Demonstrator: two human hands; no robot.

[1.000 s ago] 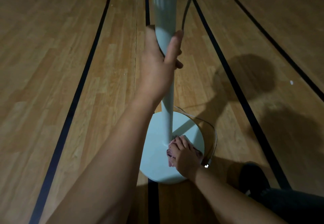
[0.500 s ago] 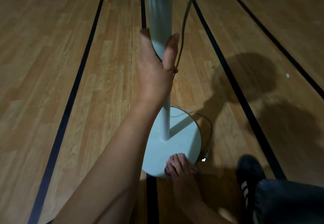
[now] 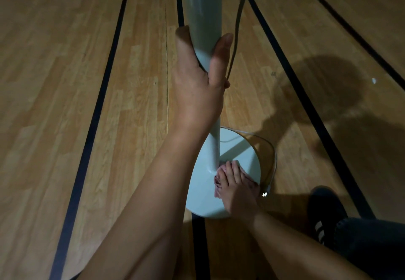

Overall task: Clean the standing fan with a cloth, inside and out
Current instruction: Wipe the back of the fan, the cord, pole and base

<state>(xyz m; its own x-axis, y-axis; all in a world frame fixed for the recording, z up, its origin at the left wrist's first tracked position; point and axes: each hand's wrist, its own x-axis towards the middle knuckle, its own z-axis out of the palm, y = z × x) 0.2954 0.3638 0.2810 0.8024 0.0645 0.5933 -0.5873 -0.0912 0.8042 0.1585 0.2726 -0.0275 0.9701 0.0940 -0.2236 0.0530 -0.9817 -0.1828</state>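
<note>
A wooden floor (image 3: 65, 104) crossed by dark lines (image 3: 96, 113) fills the left of the frame. At centre, the left hand (image 3: 197, 86) wraps the pale pole (image 3: 202, 12) of a standing fan, thumb on one side and fingers curled round the far side — a firm hold on the upright. A grey cord (image 3: 237, 23) hangs down just right of the pole, running past the thumb. Below, in the lower centre, the fan's round white base (image 3: 203, 196) sits on the floor, straddling one dark line. The right hand (image 3: 237, 189) presses a pinkish cloth (image 3: 218, 184) onto the base right beside the foot of the pole, fingers laid fairly flat over the fabric with its edge showing beneath them. A thin cable (image 3: 272, 163) loops round the base's right rim, ending in a small bright plug (image 3: 264, 194) — just beside the wrist. At lower right, a dark shoe with white stripes (image 3: 324, 214) rests on the floor below dark shadows (image 3: 328, 91).
</note>
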